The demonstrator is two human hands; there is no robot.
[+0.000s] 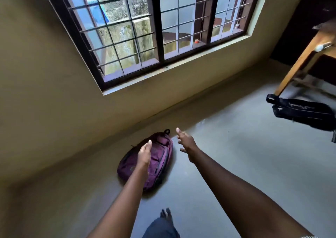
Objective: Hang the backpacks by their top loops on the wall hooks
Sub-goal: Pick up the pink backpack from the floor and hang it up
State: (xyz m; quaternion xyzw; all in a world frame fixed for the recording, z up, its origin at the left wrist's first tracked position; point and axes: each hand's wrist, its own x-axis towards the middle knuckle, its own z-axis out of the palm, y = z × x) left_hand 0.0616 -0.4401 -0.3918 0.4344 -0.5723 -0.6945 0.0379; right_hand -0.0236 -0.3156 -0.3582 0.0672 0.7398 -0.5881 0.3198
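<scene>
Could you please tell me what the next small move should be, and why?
Probably close the right hand on the top loop of the purple backpack: the bag lies on the floor, that hand is open and empty, and the loop shows just beside its fingers.

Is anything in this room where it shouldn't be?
Yes. The purple backpack lies on the floor under the window, and the black backpack lies by the wooden table leg. Neither hangs on a hook.
</scene>
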